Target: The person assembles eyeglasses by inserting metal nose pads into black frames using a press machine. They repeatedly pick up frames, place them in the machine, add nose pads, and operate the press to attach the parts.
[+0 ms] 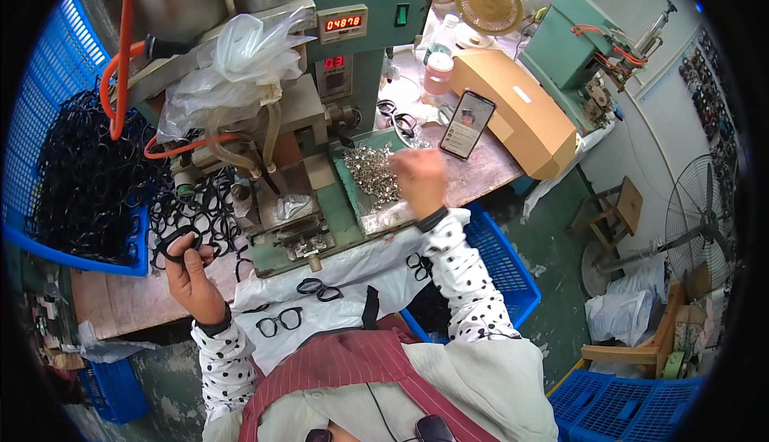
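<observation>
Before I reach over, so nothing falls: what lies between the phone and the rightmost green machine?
A cardboard box lies there, in the head view.

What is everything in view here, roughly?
Machines: two, green, centre and upper right
Glasses frames: many, black, left crate, bench, lap cloth
Crates: several, blue, left, centre, lower right
Metal parts: many, silver, green tray
Phone: one, black, bench
Box: one, brown, right of phone
Jar: one, pink, left of box
Large fan: one, dark, right
Stool: one, brown, left of large fan
Left hand: one, bare, holding a frame
Right hand: one, bare, at metal parts
</observation>
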A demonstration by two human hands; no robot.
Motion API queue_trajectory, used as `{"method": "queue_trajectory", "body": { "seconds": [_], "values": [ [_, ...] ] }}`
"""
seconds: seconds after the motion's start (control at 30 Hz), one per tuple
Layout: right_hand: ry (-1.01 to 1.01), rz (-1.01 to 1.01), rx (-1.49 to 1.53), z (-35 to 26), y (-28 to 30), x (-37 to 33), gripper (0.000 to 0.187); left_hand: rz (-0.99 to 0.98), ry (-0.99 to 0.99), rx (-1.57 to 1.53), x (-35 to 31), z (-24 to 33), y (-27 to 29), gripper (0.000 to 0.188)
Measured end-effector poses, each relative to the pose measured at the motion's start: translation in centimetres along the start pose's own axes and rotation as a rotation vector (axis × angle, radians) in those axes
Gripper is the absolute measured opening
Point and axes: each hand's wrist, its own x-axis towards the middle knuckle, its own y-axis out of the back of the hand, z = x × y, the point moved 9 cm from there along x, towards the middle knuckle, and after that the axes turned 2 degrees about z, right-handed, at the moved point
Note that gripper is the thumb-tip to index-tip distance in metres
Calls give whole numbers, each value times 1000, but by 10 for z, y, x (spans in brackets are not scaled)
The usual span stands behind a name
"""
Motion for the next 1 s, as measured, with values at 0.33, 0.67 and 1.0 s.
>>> {"method": "queue_trajectory", "body": {
  "seconds": [0.33,0.67,1.0],
  "values": [
    [-812,136,151,296,25,18,76,45,93,30,-4,-29,16,24],
    [-759,344,302,310,39,19,73,61,56,-59,-1,-35,25,20],
    [521,512,751,-57,333,136,18,-123,-762,-128,61,236,2,41]
  ]
}}
